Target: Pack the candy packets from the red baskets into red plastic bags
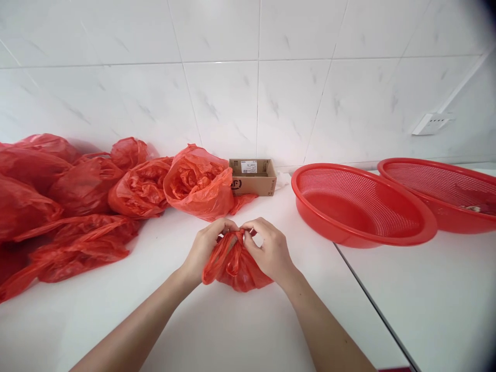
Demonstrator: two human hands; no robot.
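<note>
A small red plastic bag (235, 268) lies on the white counter (217, 330) in front of me. My left hand (207, 243) pinches its top from the left. My right hand (269, 248) pinches the same bunched top from the right, fingers curled. The two sets of fingertips meet above the bag, and its handles hang down between my hands.
Several crumpled red plastic bags (77, 201) are heaped at the left, one open-mouthed bag (199, 183) nearest. A small cardboard box (253, 176) stands against the tiled wall. Two red mesh baskets (360, 204) (445, 188) sit at the right. A wall socket (431, 124) is above them.
</note>
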